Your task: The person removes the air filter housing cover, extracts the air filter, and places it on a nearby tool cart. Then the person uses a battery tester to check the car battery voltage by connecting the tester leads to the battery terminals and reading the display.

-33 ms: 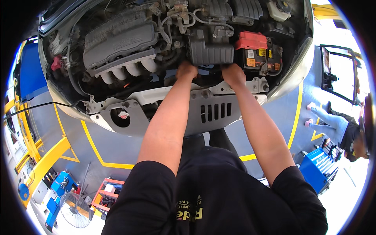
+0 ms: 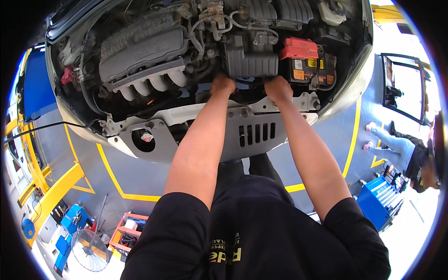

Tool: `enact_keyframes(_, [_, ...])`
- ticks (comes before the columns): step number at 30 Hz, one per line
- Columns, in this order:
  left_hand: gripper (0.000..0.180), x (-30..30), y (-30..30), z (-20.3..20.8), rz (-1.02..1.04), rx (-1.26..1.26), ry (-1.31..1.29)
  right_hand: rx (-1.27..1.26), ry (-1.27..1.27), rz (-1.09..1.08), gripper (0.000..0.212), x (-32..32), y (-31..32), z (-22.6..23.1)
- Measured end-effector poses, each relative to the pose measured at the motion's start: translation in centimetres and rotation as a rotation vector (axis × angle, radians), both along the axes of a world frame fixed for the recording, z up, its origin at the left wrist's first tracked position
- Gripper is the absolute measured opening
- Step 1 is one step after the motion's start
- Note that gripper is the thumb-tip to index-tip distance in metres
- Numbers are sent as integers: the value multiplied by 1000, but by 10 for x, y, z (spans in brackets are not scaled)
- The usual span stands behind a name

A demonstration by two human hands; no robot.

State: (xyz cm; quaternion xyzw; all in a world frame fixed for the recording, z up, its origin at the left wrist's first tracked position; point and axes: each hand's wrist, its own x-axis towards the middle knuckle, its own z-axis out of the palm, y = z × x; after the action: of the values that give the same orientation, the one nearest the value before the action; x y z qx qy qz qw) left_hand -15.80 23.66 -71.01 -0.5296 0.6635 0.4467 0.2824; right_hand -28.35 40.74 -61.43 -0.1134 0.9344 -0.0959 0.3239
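Both my arms reach forward into the open engine bay of a car. My left hand point(image 2: 223, 85) is down in the gap behind the pale front crossmember point(image 2: 182, 113), by the front left corner of a black ribbed plastic box, likely the air filter housing point(image 2: 252, 60). Close to the front right corner of that housing is my right hand point(image 2: 279, 88), near the battery point(image 2: 305, 70) with its red terminal cover point(image 2: 298, 48). The fingers of both hands point down and away, hidden by the hands and the housing. Whatever they touch or hold does not show.
Left of my hands sits the engine cover point(image 2: 142, 49) above pale intake pipes point(image 2: 158, 81). A grey slotted panel point(image 2: 233, 135) spans the car's front. Behind me are a wire fan point(image 2: 89, 249), a red cart point(image 2: 128, 231) and a blue tool trolley point(image 2: 380, 200). Another person point(image 2: 406, 151) stands at right.
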Motion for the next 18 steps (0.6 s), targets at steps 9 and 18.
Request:
enact_keyframes(9, [29,-1,-18,72,-264,34,18,4,-82,-48,41,-4,-9,15])
enact_keyframes(18, [38,-14,-28,190,-122,-510,339,-291,62,130,29,-26,20,63])
